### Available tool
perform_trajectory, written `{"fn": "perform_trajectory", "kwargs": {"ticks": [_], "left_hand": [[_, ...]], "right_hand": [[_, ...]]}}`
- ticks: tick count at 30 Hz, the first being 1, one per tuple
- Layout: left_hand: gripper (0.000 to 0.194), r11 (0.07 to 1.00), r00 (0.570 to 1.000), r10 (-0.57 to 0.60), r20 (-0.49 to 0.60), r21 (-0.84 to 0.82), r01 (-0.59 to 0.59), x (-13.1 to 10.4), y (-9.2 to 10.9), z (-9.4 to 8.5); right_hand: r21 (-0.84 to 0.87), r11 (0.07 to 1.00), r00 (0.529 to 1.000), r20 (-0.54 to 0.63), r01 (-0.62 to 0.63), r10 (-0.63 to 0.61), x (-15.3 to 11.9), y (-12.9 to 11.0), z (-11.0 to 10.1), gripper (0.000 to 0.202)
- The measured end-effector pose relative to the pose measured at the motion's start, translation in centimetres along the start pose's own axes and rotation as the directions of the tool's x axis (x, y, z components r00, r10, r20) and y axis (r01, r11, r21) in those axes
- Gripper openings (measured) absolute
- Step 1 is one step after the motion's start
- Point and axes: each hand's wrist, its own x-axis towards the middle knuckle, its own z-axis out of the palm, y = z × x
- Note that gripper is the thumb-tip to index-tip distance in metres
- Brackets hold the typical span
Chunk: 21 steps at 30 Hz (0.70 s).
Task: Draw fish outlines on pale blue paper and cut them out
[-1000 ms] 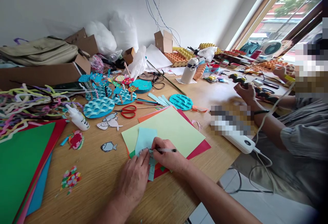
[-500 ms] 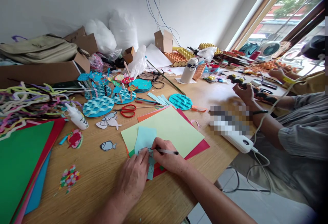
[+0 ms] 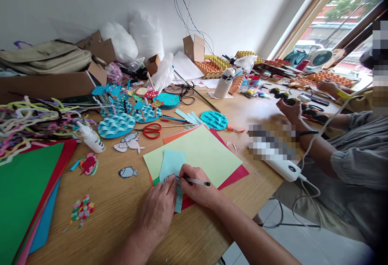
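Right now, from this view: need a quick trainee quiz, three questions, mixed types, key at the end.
1. True or false: the right hand has its grip on the pen.

2. Handle colour of the scissors? A) green B) red C) yellow

3. Fill in: the left hand rests its fingers on a piece of paper coloured ____.

Key: 1 true; 2 B; 3 light blue
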Motion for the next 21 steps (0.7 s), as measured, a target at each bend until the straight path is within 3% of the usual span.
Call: {"fn": "perform_trajectory", "kwargs": {"ticks": [5,12,21], "left_hand": [[0.037,1.000,1.000,0.005,-0.017,-0.007,-0.005,-0.08,-0.08,0.21],[0.037,1.000,1.000,0.008,0.005,0.013,-0.008,-0.06,0.01,-0.11],[0.039,1.000,1.000,0.007,0.015,0.019,-0.007,0.01,0.11,-0.19]], "right_hand": [[0.003,1.000,1.000,0.013,0.010,-0.010,0.02,0.14,0.07,0.016],[0.024,1.000,0.997,-0.072,0.009,-0.007,0.08,0.77,0.13,0.016],[-0.006,1.000,0.999,-0.039,-0.007,0.007,0.07,0.23,0.13,0.016]]}}
